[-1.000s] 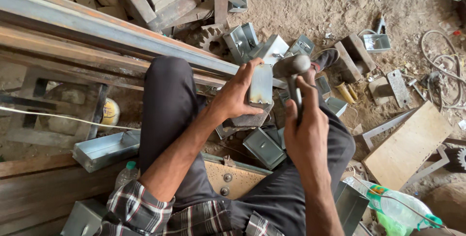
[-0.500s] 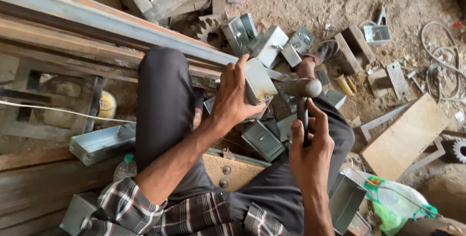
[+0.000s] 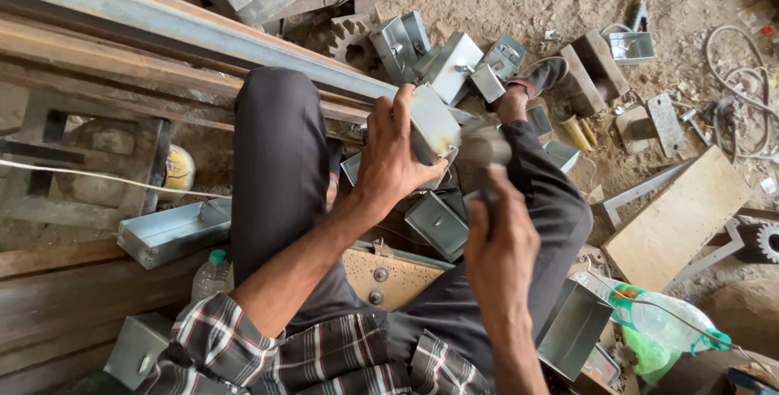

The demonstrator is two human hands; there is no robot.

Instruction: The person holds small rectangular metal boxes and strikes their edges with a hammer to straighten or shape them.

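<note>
My left hand point(image 3: 393, 159) grips a small grey sheet-metal box point(image 3: 434, 123) and holds it tilted above my knees. My right hand point(image 3: 499, 253) is wrapped around the handle of a hammer point(image 3: 481, 150), whose blurred metal head is right beside the box's lower corner. I sit with legs in dark trousers point(image 3: 280, 159) and a plaid shirt. Several more grey metal boxes point(image 3: 438, 224) lie on the ground between my legs.
A long steel beam point(image 3: 162, 17) crosses the upper left. An open metal tray point(image 3: 174, 233) lies at left beside a small plastic bottle point(image 3: 209, 275). A wooden board point(image 3: 677, 216), a large clear bottle point(image 3: 665, 318), cables point(image 3: 742, 90) and scrap brackets lie at right on sandy ground.
The hammer head has come down from beside the box's top to its lower corner. My left hand has turned and shifted the box slightly.
</note>
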